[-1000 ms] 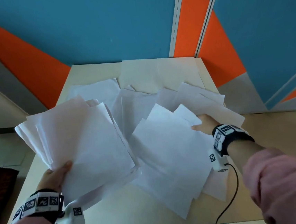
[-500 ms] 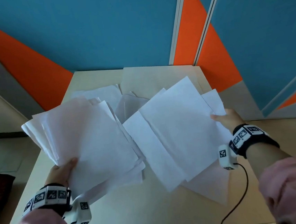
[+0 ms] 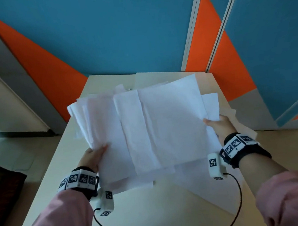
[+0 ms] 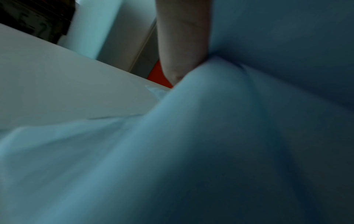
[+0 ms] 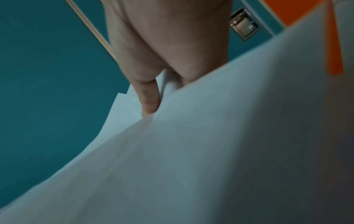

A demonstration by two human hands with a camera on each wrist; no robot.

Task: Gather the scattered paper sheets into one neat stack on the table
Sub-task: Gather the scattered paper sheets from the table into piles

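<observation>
I hold a loose, uneven bundle of white paper sheets (image 3: 155,126) above the beige table (image 3: 154,212). My left hand (image 3: 94,154) grips its near left edge, thumb on top. My right hand (image 3: 218,124) pinches the right edge, where its own sheets now overlap the left pile. The left wrist view shows one finger against the paper underside (image 4: 229,136). The right wrist view shows a finger (image 5: 149,98) tucked between sheets (image 5: 191,151). A few sheets (image 3: 206,185) still lie on the table under and right of the bundle.
The table's far edge (image 3: 108,76) meets a blue and orange wall. Cables (image 3: 238,195) run from both wrist cameras over the near table edge. A dark rug (image 3: 0,181) lies on the floor at left.
My right hand lifted its sheets off the table and swung them left, onto the pile held by my left hand. The two bundles now overlap as one.
</observation>
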